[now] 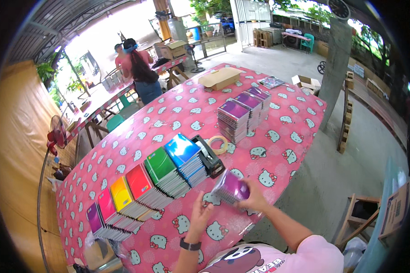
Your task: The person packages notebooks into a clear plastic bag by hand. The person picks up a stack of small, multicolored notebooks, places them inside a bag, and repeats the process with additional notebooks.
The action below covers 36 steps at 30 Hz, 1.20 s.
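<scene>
My right hand (255, 199) grips a small bundle of purple notebooks (230, 185) in shiny clear plastic, tilted above the near edge of the table. My left hand (200, 217) is just left of the bundle, thumb and fingers apart, with nothing visible in it. Beyond the hands lies a black tape dispenser (209, 158), touching or close to a row of spiral notebook stacks: blue (182, 149), green (161, 165), red (138, 181), yellow (121, 193), pink (105, 203) and purple (94, 218). A roll of tan tape (225, 146) lies beside the dispenser.
Taller stacks of purple notebooks (233, 110) stand farther back on the pink patterned tablecloth (177, 120). Behind them are a flat cardboard box (220, 79) and a plastic-wrapped pack (271, 82). Clear plastic bags (116, 250) lie at the near left corner. Two people work at another table.
</scene>
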Each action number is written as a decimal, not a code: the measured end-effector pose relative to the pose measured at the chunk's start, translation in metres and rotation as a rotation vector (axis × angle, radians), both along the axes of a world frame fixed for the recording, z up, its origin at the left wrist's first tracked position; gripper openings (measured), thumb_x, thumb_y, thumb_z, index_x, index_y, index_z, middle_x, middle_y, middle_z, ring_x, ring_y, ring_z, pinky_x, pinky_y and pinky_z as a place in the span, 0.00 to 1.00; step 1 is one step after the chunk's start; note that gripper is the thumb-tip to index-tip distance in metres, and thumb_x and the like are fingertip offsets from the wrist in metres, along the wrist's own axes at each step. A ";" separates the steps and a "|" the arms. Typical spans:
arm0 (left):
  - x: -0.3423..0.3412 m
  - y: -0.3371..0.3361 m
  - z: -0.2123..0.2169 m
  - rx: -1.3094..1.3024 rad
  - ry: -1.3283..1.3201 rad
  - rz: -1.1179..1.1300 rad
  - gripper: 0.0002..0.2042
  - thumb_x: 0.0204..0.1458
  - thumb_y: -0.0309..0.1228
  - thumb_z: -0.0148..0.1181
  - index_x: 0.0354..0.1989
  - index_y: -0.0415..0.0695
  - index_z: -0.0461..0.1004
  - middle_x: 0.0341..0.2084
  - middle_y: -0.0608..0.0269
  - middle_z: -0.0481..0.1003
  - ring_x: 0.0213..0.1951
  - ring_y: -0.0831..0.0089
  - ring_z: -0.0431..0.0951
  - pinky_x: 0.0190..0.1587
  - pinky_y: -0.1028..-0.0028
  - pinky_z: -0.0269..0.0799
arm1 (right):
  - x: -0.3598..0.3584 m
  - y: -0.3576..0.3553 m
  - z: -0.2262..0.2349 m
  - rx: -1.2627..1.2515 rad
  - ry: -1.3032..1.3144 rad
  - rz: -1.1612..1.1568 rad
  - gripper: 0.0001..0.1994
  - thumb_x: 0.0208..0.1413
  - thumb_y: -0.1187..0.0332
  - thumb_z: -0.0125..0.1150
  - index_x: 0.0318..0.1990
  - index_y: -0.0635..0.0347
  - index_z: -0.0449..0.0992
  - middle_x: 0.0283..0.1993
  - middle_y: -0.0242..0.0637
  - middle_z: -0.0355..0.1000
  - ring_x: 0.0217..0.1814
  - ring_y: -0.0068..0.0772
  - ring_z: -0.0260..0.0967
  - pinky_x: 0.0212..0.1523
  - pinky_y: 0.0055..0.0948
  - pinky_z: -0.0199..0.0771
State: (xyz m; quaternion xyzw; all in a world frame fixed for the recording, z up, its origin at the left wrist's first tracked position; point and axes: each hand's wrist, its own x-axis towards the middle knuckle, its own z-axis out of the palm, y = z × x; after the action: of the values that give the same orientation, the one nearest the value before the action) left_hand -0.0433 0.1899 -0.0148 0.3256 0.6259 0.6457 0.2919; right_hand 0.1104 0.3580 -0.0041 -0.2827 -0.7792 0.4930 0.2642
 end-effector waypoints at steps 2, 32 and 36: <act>0.008 0.002 -0.040 -0.096 0.190 -0.080 0.25 0.47 0.37 0.59 0.53 0.38 0.63 0.49 0.49 0.65 0.51 0.62 0.64 0.52 0.66 0.60 | -0.002 0.064 -0.013 0.118 0.099 -0.206 0.40 0.22 0.62 0.74 0.51 0.60 0.64 0.45 0.42 0.66 0.46 0.37 0.65 0.47 0.32 0.65; 0.031 -0.048 -0.099 -0.030 0.493 0.388 0.13 0.47 0.31 0.57 0.41 0.41 0.70 0.38 0.52 0.71 0.45 0.56 0.68 0.48 0.63 0.64 | -0.127 0.106 -0.002 0.228 0.422 0.128 0.07 0.57 0.72 0.47 0.38 0.63 0.70 0.33 0.33 0.69 0.34 0.25 0.65 0.39 0.27 0.67; -0.012 -0.145 -0.048 -0.122 0.493 0.973 0.06 0.50 0.29 0.53 0.33 0.41 0.71 0.30 0.56 0.72 0.35 0.61 0.71 0.41 0.67 0.66 | -0.081 -0.047 -0.073 0.271 0.132 0.790 0.06 0.52 0.70 0.54 0.32 0.62 0.75 0.29 0.38 0.71 0.28 0.34 0.69 0.30 0.30 0.68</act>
State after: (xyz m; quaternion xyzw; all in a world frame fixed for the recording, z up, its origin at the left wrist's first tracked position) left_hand -0.0555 0.0449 -0.0629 0.1227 0.7905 0.5732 -0.1773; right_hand 0.0293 0.3107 -0.0769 0.1075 -0.8668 0.4667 0.1390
